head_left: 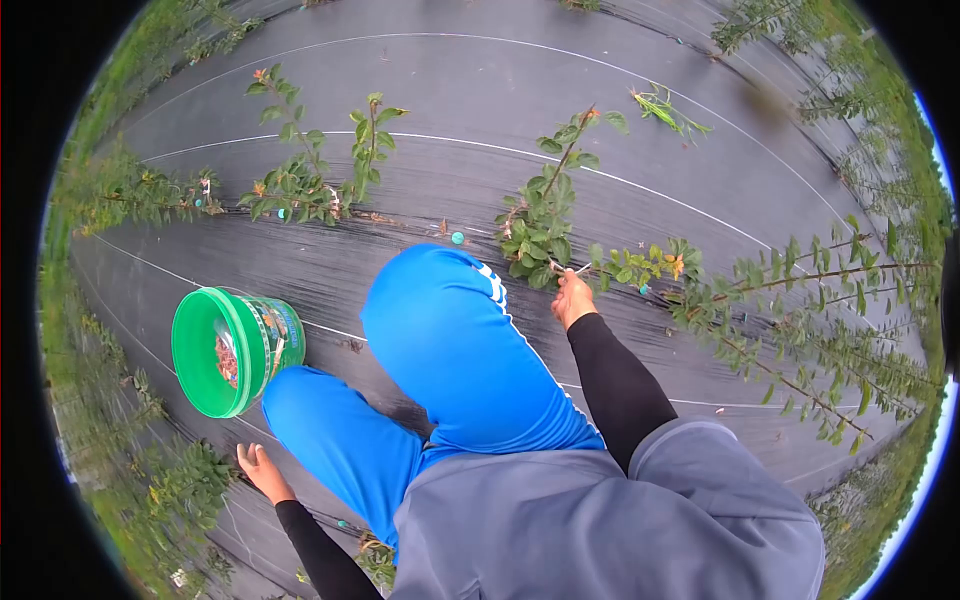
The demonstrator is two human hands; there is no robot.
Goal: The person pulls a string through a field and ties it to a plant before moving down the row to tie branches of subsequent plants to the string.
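My right hand is closed on a small pale forked thing, too small to make out fully. It is held at the base of a leafy young plant that grows through the black ground sheet. My left hand hangs low at the left, its fingers loosely bent and apart, with nothing visible in it. Just above that hand, a green bucket leans towards me beside my left knee. Reddish-brown pieces and some clear wrapping lie inside it.
Black ground sheet with white lines spreads around me. More young plants stand in the row to the left, and long leafy branches reach in from the right. A teal disc and a pulled grass tuft lie on the sheet.
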